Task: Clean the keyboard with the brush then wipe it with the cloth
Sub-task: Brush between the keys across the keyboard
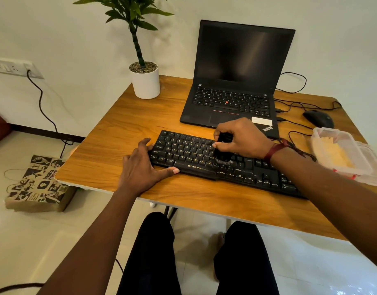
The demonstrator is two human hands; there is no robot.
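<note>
A black keyboard [189, 154] lies across the wooden table [123, 133], angled down to the right. My right hand [240, 137] grips a small black brush [222, 155] whose bristles touch the keys near the keyboard's middle. My left hand [140, 165] rests on the keyboard's left end, fingers over the far corner and thumb along the front edge by the space bar. A yellow cloth [341, 156] lies in a clear plastic container [323, 133] at the right.
An open black laptop [236, 81] stands behind the keyboard. A potted plant [145, 81] sits at the back left, a black mouse [318, 118] with cables at the back right. A printed paper bag [38, 184] stands on the floor to the left.
</note>
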